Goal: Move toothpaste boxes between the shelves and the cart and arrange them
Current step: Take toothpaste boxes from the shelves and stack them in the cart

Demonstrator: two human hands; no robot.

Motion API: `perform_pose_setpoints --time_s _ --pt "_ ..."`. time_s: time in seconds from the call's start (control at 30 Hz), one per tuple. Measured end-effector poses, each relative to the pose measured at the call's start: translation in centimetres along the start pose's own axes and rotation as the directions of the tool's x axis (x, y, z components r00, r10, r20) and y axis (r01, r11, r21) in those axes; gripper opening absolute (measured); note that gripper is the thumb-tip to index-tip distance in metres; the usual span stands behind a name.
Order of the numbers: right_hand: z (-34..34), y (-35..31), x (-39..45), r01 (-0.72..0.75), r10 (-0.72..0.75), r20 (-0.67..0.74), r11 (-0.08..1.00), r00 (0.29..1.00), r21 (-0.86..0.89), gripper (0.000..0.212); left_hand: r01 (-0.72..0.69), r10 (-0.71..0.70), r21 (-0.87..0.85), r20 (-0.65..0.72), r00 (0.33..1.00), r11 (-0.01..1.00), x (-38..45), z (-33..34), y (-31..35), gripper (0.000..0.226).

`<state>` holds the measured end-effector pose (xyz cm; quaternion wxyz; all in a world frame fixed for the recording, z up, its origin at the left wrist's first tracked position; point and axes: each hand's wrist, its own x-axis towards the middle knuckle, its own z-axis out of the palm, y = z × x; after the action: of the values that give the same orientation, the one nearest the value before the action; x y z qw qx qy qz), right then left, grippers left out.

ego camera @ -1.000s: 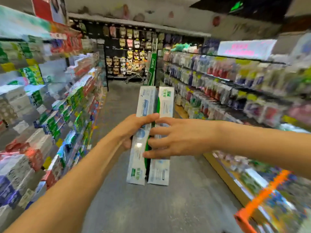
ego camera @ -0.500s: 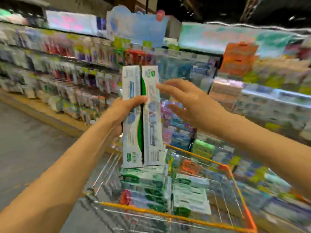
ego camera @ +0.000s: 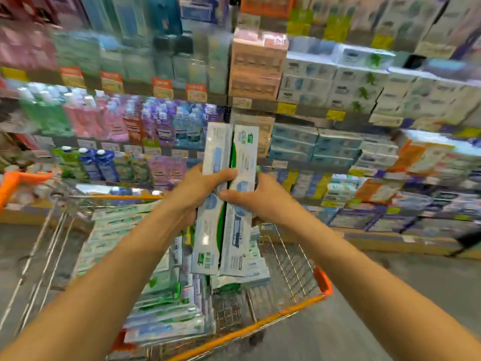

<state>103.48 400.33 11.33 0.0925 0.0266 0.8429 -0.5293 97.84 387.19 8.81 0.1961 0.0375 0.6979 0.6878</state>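
Observation:
Two long white toothpaste boxes (ego camera: 226, 230) with green edges stand upright side by side above the cart. My left hand (ego camera: 195, 191) grips the left box around its middle, thumb across the front. My right hand (ego camera: 257, 196) holds the right box from its right side, thumb on the front. Below them, the wire cart (ego camera: 294, 267) with orange trim holds several more toothpaste boxes (ego camera: 161, 303) stacked on its left and middle.
Shelves ahead carry mouthwash bottles (ego camera: 117, 118) on the left and stacked toothpaste cartons (ego camera: 335, 89) on the right. The cart's orange handle corner (ego camera: 18, 178) shows at the far left. Grey floor lies to the right of the cart.
The view swung from the aisle to the shelves and down over the cart. My right hand, off the boxes half a second ago, now holds the right box again.

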Motion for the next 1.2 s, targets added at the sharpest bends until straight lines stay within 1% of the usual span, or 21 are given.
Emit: perform_pose_setpoints --time_s 0.07,0.1,0.13,0.2,0.27,0.37,0.43,0.5,0.53,0.6,0.67,0.73,0.77,0.83,0.93,1.0,1.07,1.13,1.17,1.2 --pt "-0.1 2.4 2.1 -0.083 0.084 -0.011 0.996 0.996 0.040 0.059 0.044 -0.044 -0.005 0.041 0.998 0.999 2.1 0.5 -1.3 0.007" --pt "-0.2 3.6 3.1 -0.121 0.122 -0.024 0.991 0.992 0.058 0.063 0.075 -0.074 -0.006 0.057 0.996 0.997 3.2 0.6 -2.1 0.005" --pt "-0.1 4.9 4.0 -0.155 0.159 -0.037 0.985 0.987 0.081 0.065 0.117 -0.116 -0.014 0.082 0.990 0.993 4.4 0.8 -3.0 0.006" --pt "0.3 7.4 5.4 -0.228 0.240 -0.048 0.958 0.970 0.173 0.067 0.203 -0.198 -0.033 0.114 0.974 0.979 6.0 1.2 -4.7 0.027" --pt "0.9 10.1 7.0 -0.293 0.310 -0.039 0.927 0.950 0.235 0.067 0.275 -0.274 0.003 0.090 0.958 0.962 7.7 1.3 -6.6 0.037" --pt "2.5 14.9 10.1 -0.379 0.402 -0.026 0.882 0.915 0.281 0.072 0.362 -0.362 0.008 -0.003 0.932 0.932 10.2 0.9 -9.2 0.033" --pt "3.6 18.3 12.0 -0.446 0.482 -0.013 0.821 0.876 0.356 0.074 0.406 -0.404 0.011 -0.078 0.911 0.914 11.5 0.1 -10.3 0.036" --pt "4.6 21.4 14.2 -0.523 0.589 -0.002 0.719 0.808 0.457 0.065 0.443 -0.439 -0.001 -0.130 0.889 0.896 13.0 -1.2 -11.4 0.051" --pt "5.2 22.9 15.3 -0.550 0.638 0.007 0.657 0.770 0.516 0.061 0.443 -0.439 -0.005 -0.139 0.888 0.897 13.8 -1.7 -11.7 0.052" --pt "6.6 25.3 17.3 -0.597 0.721 0.071 0.509 0.690 0.620 0.050 0.423 -0.418 0.000 -0.154 0.896 0.906 15.4 -2.7 -12.0 0.046" --pt "7.7 27.1 19.0 -0.607 0.770 0.160 0.338 0.618 0.720 0.041 0.414 -0.401 0.040 -0.173 0.899 0.910 16.7 -3.5 -12.0 0.051" --pt "8.4 28.6 20.4 -0.596 0.800 0.275 0.124 0.533 0.794 0.045 0.394 -0.383 0.044 -0.166 0.909 0.918 17.6 -4.1 -11.9 0.057" --pt "8.6 29.1 21.0 -0.596 0.811 0.315 0.052 0.494 0.802 0.049 0.391 -0.380 0.038 -0.160 0.911 0.920 17.8 -4.3 -11.9 0.056" --pt "9.1 30.0 22.0 -0.569 0.842 0.330 -0.033 0.426 0.821 0.053 0.385 -0.374 0.044 -0.158 0.914 0.922 17.9 -4.5 -11.7 0.049" --pt "9.9 31.9 23.1 -0.517 0.877 0.315 -0.091 0.363 0.851 0.053 0.371 -0.352 0.085 -0.180 0.919 0.925 17.8 -4.7 -11.5 0.046" --pt "10.3 33.1 23.5 -0.512 0.896 0.300 -0.099 0.327 0.853 0.058 0.370 -0.350 0.085 -0.187 0.918 0.925 17.8 -5.0 -11.5 0.043" --pt "10.2 33.8 24.1 -0.531 0.905 0.287 -0.083 0.315 0.843 0.060 0.359 -0.341 0.059 -0.197 0.919 0.932 17.8 -5.1 -11.4 0.038" --pt "10.1 34.9 24.6 -0.568 0.917 0.265 -0.053 0.298 0.821 0.057 0.354 -0.340 0.032 -0.214 0.916 0.935 18.0 -5.1 -11.7 0.043" --pt "10.2 35.7 24.7 -0.581 0.925 0.254 -0.045 0.283 0.812 0.055 0.361 -0.346 0.026 -0.225 0.911 0.932 18.1 -5.1 -11.9 0.050" --pt "10.5 36.4 24.7 -0.600 0.926 0.247 -0.028 0.286 0.800 0.053 0.370 -0.355 0.026 -0.229 0.906 0.929 18.3 -5.1 -12.3 0.061"
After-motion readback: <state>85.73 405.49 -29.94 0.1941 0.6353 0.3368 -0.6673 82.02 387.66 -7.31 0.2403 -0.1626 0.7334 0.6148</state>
